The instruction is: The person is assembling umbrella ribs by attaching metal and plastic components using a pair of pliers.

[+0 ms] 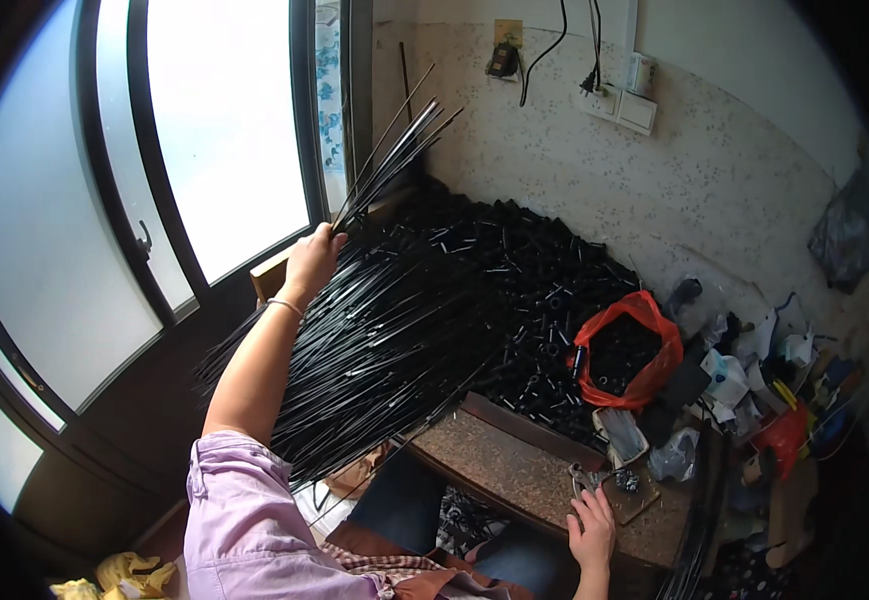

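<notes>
My left hand (314,258) is stretched out toward the window side and closed round a bundle of thin black rods (386,165), whose ends fan upward. Below and beside it lies a large heap of the same long black rods (374,340). My right hand (592,527) lies at the front edge of the speckled worktop (494,465), its fingers stretched out. Their tips are beside a small metal fixture (584,478); whether they touch it I cannot tell. A little pile of small dark metallic pieces (627,481) sits just right of the fixture.
Short black tubes (534,270) are heaped against the wall. A red plastic bag (666,345) holds more dark pieces. In front of it stands a clear plastic container (621,437). Clutter of paper and bags (729,380) fills the right side. A framed window (224,130) stands left.
</notes>
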{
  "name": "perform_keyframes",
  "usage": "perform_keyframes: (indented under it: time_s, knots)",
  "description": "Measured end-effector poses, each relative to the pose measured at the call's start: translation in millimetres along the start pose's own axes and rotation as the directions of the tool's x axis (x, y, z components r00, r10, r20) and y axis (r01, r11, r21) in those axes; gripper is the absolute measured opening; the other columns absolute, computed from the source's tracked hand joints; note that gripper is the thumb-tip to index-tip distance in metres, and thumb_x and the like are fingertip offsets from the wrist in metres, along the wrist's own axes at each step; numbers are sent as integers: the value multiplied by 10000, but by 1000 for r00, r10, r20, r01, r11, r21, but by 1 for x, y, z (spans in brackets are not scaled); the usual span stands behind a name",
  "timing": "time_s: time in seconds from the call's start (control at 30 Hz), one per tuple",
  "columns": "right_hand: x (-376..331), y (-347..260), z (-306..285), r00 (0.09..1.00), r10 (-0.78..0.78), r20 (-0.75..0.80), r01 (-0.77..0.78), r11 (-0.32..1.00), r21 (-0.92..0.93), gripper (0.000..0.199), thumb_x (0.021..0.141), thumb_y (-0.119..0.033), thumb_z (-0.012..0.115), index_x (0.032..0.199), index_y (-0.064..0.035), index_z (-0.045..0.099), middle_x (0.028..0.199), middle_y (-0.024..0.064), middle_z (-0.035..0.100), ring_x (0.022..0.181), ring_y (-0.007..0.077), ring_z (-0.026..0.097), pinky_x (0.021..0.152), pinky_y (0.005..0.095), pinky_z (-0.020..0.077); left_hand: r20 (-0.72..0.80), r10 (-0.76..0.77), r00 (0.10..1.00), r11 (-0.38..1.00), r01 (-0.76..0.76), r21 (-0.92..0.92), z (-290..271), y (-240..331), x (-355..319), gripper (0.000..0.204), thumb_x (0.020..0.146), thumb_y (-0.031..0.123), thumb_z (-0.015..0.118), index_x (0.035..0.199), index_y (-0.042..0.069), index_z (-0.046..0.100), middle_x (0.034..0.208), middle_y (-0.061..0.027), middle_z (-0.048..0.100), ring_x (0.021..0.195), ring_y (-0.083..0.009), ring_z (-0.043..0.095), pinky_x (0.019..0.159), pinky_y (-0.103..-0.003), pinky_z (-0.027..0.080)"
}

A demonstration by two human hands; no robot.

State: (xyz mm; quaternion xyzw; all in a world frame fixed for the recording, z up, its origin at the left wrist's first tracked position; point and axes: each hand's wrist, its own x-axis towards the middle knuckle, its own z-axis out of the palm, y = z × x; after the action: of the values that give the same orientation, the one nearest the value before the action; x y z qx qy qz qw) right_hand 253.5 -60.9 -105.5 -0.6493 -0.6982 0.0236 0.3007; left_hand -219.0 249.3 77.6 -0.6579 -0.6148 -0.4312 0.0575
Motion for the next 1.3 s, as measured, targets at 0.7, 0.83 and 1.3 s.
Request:
perform_keyframes:
  time_s: [0.7, 0.83, 1.3]
  knots:
    - [20, -82, -24, 995, -20, -102, 55, 934, 354, 308, 774, -148, 637, 1048, -13, 605, 1048, 166, 607, 1003, 269, 571, 851, 349, 445, 491, 120, 863, 5, 494, -870, 93, 252, -171, 129, 814, 74, 599, 832, 64, 471, 673, 23, 506, 529, -32, 407, 444, -205, 340]
    - [45, -123, 3, 979, -21, -205, 134, 821, 556, 816, 767, -249, 687, 1384, -57, 188, 1089, 134, 562, 986, 246, 555, 828, 350, 453, 434, 170, 885, -151, 459, -876, 71, 272, -189, 227, 801, 102, 644, 982, 74, 511, 697, 35, 507, 512, -49, 422, 441, -190, 353]
    - [38, -130, -7, 968, 226, 106, -148, 176, 973, 222, 909, -167, 498, 1095, -50, 470, 547, -7, 396, 370, 54, 309, 357, 185, 272, 553, 372, 746, 896, -132, -425, 34, 123, -155, 214, 765, 226, 657, 779, 14, 632, 823, -104, 635, 740, -223, 624, 649, -320, 507]
